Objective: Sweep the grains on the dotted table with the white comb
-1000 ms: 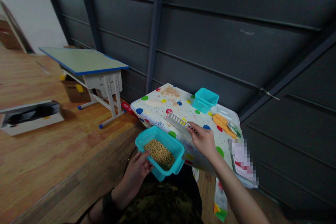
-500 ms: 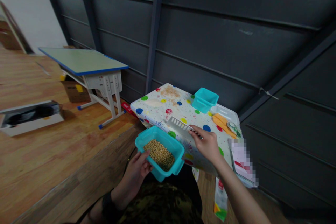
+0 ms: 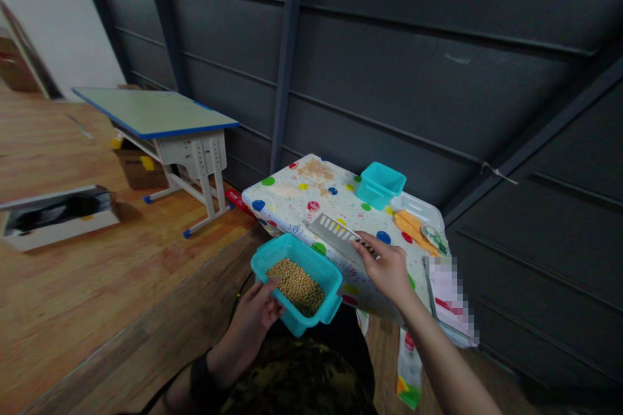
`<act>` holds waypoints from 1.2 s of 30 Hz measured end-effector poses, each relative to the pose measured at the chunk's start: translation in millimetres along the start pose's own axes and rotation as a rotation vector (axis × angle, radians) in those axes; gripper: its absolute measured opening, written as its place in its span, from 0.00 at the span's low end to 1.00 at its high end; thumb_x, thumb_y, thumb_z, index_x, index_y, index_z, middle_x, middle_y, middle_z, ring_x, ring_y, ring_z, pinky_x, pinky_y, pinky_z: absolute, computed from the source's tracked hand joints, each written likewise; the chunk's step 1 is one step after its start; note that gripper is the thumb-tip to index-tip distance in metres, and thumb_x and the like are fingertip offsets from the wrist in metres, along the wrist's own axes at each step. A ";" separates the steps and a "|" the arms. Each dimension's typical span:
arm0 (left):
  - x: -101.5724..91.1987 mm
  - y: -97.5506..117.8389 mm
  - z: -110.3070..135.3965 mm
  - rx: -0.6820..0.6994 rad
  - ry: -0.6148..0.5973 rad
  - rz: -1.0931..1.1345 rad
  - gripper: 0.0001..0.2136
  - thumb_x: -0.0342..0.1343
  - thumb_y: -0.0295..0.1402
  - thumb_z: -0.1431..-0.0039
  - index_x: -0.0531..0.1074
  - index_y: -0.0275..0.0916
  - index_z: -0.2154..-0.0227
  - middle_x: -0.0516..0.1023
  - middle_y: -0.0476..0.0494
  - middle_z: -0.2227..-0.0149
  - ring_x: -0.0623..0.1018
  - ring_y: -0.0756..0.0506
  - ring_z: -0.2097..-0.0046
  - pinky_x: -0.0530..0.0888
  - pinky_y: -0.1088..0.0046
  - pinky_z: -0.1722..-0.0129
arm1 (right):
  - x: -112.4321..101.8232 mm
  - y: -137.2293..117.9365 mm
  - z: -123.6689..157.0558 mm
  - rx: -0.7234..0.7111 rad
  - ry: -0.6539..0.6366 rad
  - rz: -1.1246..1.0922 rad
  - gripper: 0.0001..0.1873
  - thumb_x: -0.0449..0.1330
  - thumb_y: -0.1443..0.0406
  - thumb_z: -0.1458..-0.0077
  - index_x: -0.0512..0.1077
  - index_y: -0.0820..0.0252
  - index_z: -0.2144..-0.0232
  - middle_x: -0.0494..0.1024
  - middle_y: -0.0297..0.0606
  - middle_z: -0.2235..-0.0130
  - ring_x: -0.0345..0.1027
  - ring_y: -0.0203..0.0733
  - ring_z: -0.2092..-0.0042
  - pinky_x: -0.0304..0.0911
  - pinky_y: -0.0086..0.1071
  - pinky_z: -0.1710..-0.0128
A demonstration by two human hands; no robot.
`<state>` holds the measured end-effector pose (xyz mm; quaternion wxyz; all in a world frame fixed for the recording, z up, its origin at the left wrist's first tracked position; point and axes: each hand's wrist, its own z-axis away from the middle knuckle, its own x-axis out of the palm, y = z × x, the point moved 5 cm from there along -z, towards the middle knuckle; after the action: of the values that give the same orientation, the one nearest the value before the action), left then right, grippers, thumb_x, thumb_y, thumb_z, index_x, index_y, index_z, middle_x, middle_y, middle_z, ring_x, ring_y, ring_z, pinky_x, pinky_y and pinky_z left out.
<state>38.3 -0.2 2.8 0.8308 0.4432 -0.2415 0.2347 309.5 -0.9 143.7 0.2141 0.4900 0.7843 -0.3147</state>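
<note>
My left hand [image 3: 256, 314] grips the near left corner of a teal plastic bin [image 3: 321, 272] filled with tan beans [image 3: 295, 285], holding it against the front edge of a small table [image 3: 292, 198] covered in a dotted cloth. My right hand [image 3: 387, 266] is closed on a grey slotted scraper [image 3: 333, 231], whose blade lies on the cloth just behind the bin. A patch of loose beans [image 3: 316, 170] lies at the far side of the table.
A second, empty teal bin [image 3: 380, 185] stands at the table's back. A white tray [image 3: 423, 211] with orange and green items sits to its right. A blue-edged desk [image 3: 153, 113] and a white box [image 3: 53, 215] stand on the wooden floor to the left.
My right hand has drawn the scraper a little toward me and to the right across the cloth. The left hand and the bin of beans have stayed put.
</note>
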 end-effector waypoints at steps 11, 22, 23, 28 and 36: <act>0.4 -0.7 0.7 -0.013 0.019 0.003 0.09 0.72 0.26 0.42 0.81 0.38 0.59 0.91 0.41 0.64 0.86 0.46 0.70 0.82 0.73 0.70 | -9.4 -0.7 5.9 -0.007 0.033 0.023 0.15 0.61 0.58 0.28 0.88 0.52 0.56 0.91 0.40 0.61 0.85 0.47 0.71 0.79 0.33 0.71; 2.3 -0.6 0.1 -0.015 0.009 0.009 0.11 0.74 0.27 0.43 0.79 0.38 0.59 0.90 0.43 0.67 0.85 0.47 0.71 0.81 0.73 0.71 | -28.3 -6.4 13.6 -0.060 -0.001 0.005 0.12 0.62 0.61 0.29 0.88 0.51 0.57 0.91 0.39 0.60 0.87 0.48 0.68 0.80 0.32 0.70; 1.9 -0.8 0.4 -0.020 0.017 0.008 0.11 0.74 0.27 0.43 0.79 0.38 0.59 0.89 0.43 0.68 0.84 0.47 0.72 0.80 0.74 0.72 | -29.2 -7.8 13.5 -0.064 -0.002 0.004 0.12 0.63 0.62 0.29 0.88 0.51 0.57 0.91 0.39 0.60 0.87 0.48 0.68 0.80 0.32 0.70; 2.7 0.1 2.3 -0.022 0.005 0.005 0.10 0.72 0.26 0.41 0.79 0.37 0.58 0.90 0.43 0.67 0.84 0.47 0.72 0.81 0.74 0.71 | -26.1 -8.6 10.2 -0.082 0.025 0.026 0.12 0.63 0.62 0.29 0.88 0.52 0.55 0.91 0.38 0.61 0.86 0.46 0.69 0.80 0.31 0.69; 2.2 -1.6 -0.8 -0.016 0.007 0.019 0.10 0.72 0.27 0.42 0.80 0.37 0.58 0.91 0.42 0.65 0.85 0.46 0.71 0.81 0.73 0.72 | -16.0 -2.0 9.3 -0.096 -0.017 0.028 0.12 0.63 0.63 0.30 0.88 0.53 0.54 0.91 0.40 0.60 0.87 0.47 0.69 0.80 0.31 0.69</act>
<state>41.2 0.1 2.7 0.8329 0.4335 -0.2445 0.2421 314.8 -18.3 148.0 0.2481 0.4874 0.7897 -0.2778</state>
